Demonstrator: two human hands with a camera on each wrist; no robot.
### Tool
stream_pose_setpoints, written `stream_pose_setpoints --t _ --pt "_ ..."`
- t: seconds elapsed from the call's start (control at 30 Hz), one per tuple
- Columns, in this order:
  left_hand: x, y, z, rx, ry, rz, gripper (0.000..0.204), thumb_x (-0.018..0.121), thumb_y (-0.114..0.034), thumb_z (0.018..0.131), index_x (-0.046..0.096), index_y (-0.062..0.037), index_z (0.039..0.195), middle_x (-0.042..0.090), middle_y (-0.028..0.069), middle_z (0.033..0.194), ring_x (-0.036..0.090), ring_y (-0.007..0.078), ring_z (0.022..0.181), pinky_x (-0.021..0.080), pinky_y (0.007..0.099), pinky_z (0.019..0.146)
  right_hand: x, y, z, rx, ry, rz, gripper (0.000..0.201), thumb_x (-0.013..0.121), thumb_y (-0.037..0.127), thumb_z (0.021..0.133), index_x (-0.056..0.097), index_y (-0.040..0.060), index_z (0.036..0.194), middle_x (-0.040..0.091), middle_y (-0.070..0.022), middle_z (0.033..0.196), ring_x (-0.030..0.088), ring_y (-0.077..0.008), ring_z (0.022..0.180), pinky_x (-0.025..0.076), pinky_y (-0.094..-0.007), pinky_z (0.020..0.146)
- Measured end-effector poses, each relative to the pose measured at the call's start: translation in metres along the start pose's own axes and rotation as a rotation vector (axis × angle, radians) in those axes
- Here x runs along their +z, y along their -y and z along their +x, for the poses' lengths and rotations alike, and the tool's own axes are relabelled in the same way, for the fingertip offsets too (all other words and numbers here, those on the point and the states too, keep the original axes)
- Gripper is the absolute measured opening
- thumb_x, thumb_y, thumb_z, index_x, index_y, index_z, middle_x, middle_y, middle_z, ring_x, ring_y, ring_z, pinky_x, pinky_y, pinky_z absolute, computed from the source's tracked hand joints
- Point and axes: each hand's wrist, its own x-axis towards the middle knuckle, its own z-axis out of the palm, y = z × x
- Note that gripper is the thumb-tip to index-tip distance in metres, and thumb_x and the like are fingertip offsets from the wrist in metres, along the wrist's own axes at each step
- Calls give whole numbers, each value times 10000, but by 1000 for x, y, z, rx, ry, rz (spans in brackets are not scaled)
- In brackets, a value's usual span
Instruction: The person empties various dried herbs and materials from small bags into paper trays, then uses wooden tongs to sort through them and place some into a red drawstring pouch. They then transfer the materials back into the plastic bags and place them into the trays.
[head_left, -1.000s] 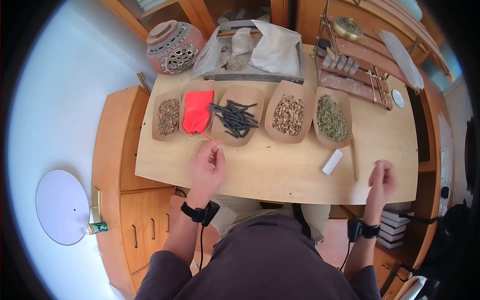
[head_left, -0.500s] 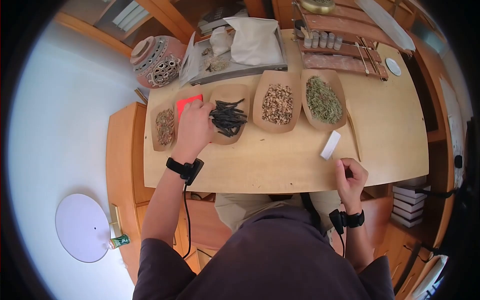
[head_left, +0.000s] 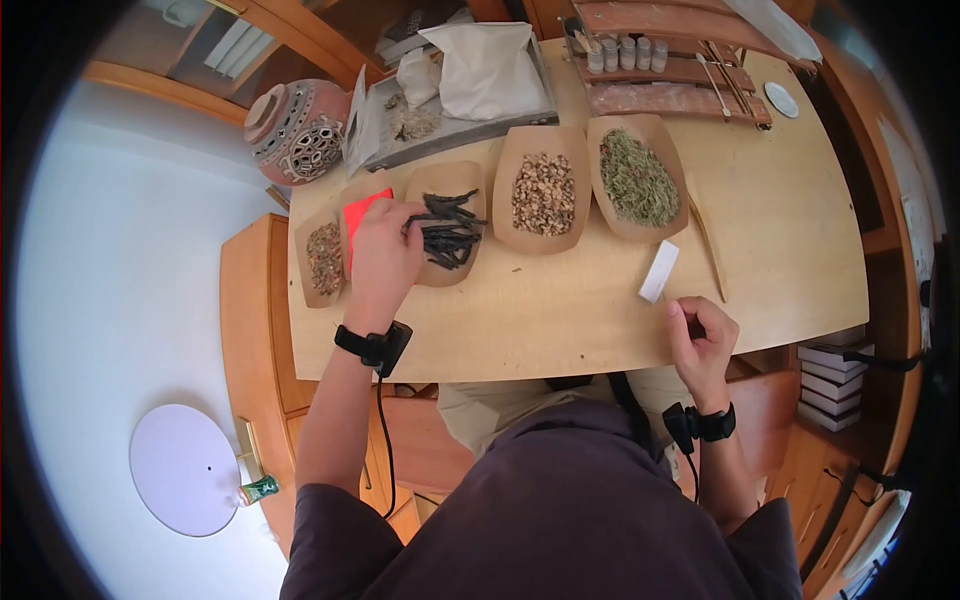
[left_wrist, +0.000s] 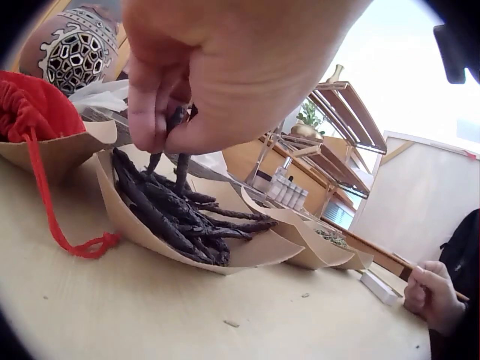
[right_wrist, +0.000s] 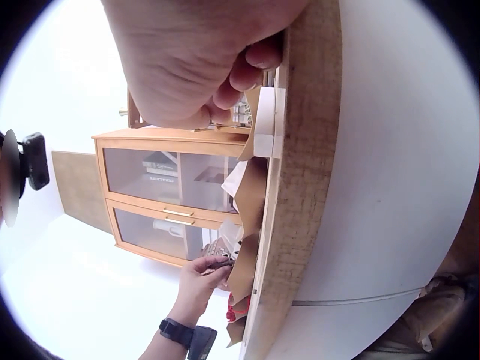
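My left hand (head_left: 385,250) is over the paper tray (head_left: 440,180) of dark, wrinkled dried sticks (left_wrist: 187,221). In the left wrist view its thumb and fingers pinch a couple of these sticks, whose lower ends point down at the pile. Beside the tray, partly behind the left hand in the head view, a red drawstring pouch (left_wrist: 45,109) lies in another paper tray, its red cord hanging onto the table. At the table's front edge my right hand (head_left: 705,345) rests with loosely curled fingers, holding nothing. Nearest to it is a small white block (head_left: 658,272).
Other paper trays hold reddish-brown bits (head_left: 324,258), tan chopped pieces (head_left: 544,195) and green dried herb (head_left: 638,180). A thin curved stick (head_left: 708,240) lies right of them. Behind stand a pierced pot (head_left: 300,135), a grey tray (head_left: 460,140) with white bags, and a wooden rack (head_left: 660,98).
My left hand moved forward from the table's front to the dark sticks and pinched some, spreading the pile. My right hand moved in from the right to near the white block. The head view shifted.
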Motion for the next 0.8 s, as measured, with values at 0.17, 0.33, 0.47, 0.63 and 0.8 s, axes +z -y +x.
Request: stream_pose_setpoints --t 0.17,0.33,0.47,0.63,0.8 --pt "2 -2 2 -27 -107 -50 190 695 22 911 748 10 1093 691 146 1031 725 241 760 603 326 710 0 0 0 15 6 1 174 768 55 946 668 -21 825 626 -57 671 577 -108 581 462 -260 557" --pt "14 3 -7 -63 1 -95 209 726 10 878 751 1 1086 694 157 1035 710 287 807 584 371 740 3 -1 -1 13 -6 12 180 768 55 945 665 -23 819 630 -63 672 579 -113 581 462 -266 555" --pt "6 -11 -14 -32 86 1 243 749 -29 857 750 -15 1100 697 154 1028 683 332 906 557 425 830 2 -1 0 12 -2 10 183 768 58 945 664 -21 816 633 -63 669 580 -115 579 460 -269 551" --pt "3 -22 -3 159 96 17 261 707 -17 859 744 -36 1116 675 147 1123 626 357 1104 518 443 961 5 -2 0 3 -3 -2 178 771 63 942 672 -22 821 635 -61 665 581 -114 575 457 -264 548" --pt "22 -23 -1 303 181 47 320 629 49 838 752 -55 1115 634 157 1246 585 377 1213 495 455 1037 5 -4 -1 14 -13 4 177 774 69 941 684 -24 821 635 -61 661 583 -109 575 457 -258 548"
